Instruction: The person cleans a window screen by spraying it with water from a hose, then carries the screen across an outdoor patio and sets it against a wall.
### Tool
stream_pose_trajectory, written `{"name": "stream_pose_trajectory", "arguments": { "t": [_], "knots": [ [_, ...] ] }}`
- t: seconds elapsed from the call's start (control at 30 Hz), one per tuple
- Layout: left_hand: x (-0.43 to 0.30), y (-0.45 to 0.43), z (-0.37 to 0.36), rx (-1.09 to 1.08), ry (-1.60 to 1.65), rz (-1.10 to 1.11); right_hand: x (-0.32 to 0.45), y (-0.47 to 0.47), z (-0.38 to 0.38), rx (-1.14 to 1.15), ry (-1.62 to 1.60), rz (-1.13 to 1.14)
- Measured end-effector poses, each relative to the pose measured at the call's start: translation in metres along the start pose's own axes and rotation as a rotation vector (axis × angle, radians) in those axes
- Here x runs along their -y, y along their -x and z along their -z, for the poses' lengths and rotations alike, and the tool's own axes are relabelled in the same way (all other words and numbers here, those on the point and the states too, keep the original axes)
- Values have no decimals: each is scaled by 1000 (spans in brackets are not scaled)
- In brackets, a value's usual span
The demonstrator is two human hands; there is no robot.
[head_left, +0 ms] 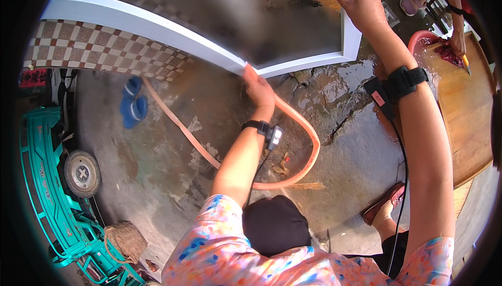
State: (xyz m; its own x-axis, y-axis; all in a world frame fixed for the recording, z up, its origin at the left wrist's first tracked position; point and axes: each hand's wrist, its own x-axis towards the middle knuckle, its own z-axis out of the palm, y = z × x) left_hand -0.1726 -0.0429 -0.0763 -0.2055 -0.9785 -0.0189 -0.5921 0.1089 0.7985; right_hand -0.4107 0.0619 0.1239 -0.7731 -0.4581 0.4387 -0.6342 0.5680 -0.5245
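My left hand (259, 89) is at the near corner of a large white-framed panel, the end of an orange-pink hose emerging by its fingers; whether it grips frame, hose or both is unclear. The white frame (313, 63) stands tilted, with what looks like a clear or mesh pane inside it. My right hand (364, 5) is closed around the frame's right upright bar, thumb on its inner side. The hose (310, 133) loops over the wet concrete floor below my left hand and passes behind my left forearm. Both wrists wear black straps with small devices.
On the right, another person's hand (458, 44) holds a dark red cloth over a wooden board (466, 121) beside a red basin (421, 38). Blue slippers (134, 105) lie left, near a tiled wall (98, 52). A green three-wheeled cart (51, 191) stands at far left.
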Motion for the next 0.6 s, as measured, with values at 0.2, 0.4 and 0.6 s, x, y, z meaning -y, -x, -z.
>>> {"name": "stream_pose_trajectory", "arguments": {
  "t": [0.2, 0.4, 0.6],
  "knots": [
    [-18, -4, 1, -8, 168, -251, 3, 0, 2, 14, -58, -7],
    [-12, -5, -8, 168, 160, -307, 6, 2, 2, -39, -69, 37],
    [-19, -20, -5, -67, 201, -337, 3, -2, 6, 16, -63, -21]
  ]
}}
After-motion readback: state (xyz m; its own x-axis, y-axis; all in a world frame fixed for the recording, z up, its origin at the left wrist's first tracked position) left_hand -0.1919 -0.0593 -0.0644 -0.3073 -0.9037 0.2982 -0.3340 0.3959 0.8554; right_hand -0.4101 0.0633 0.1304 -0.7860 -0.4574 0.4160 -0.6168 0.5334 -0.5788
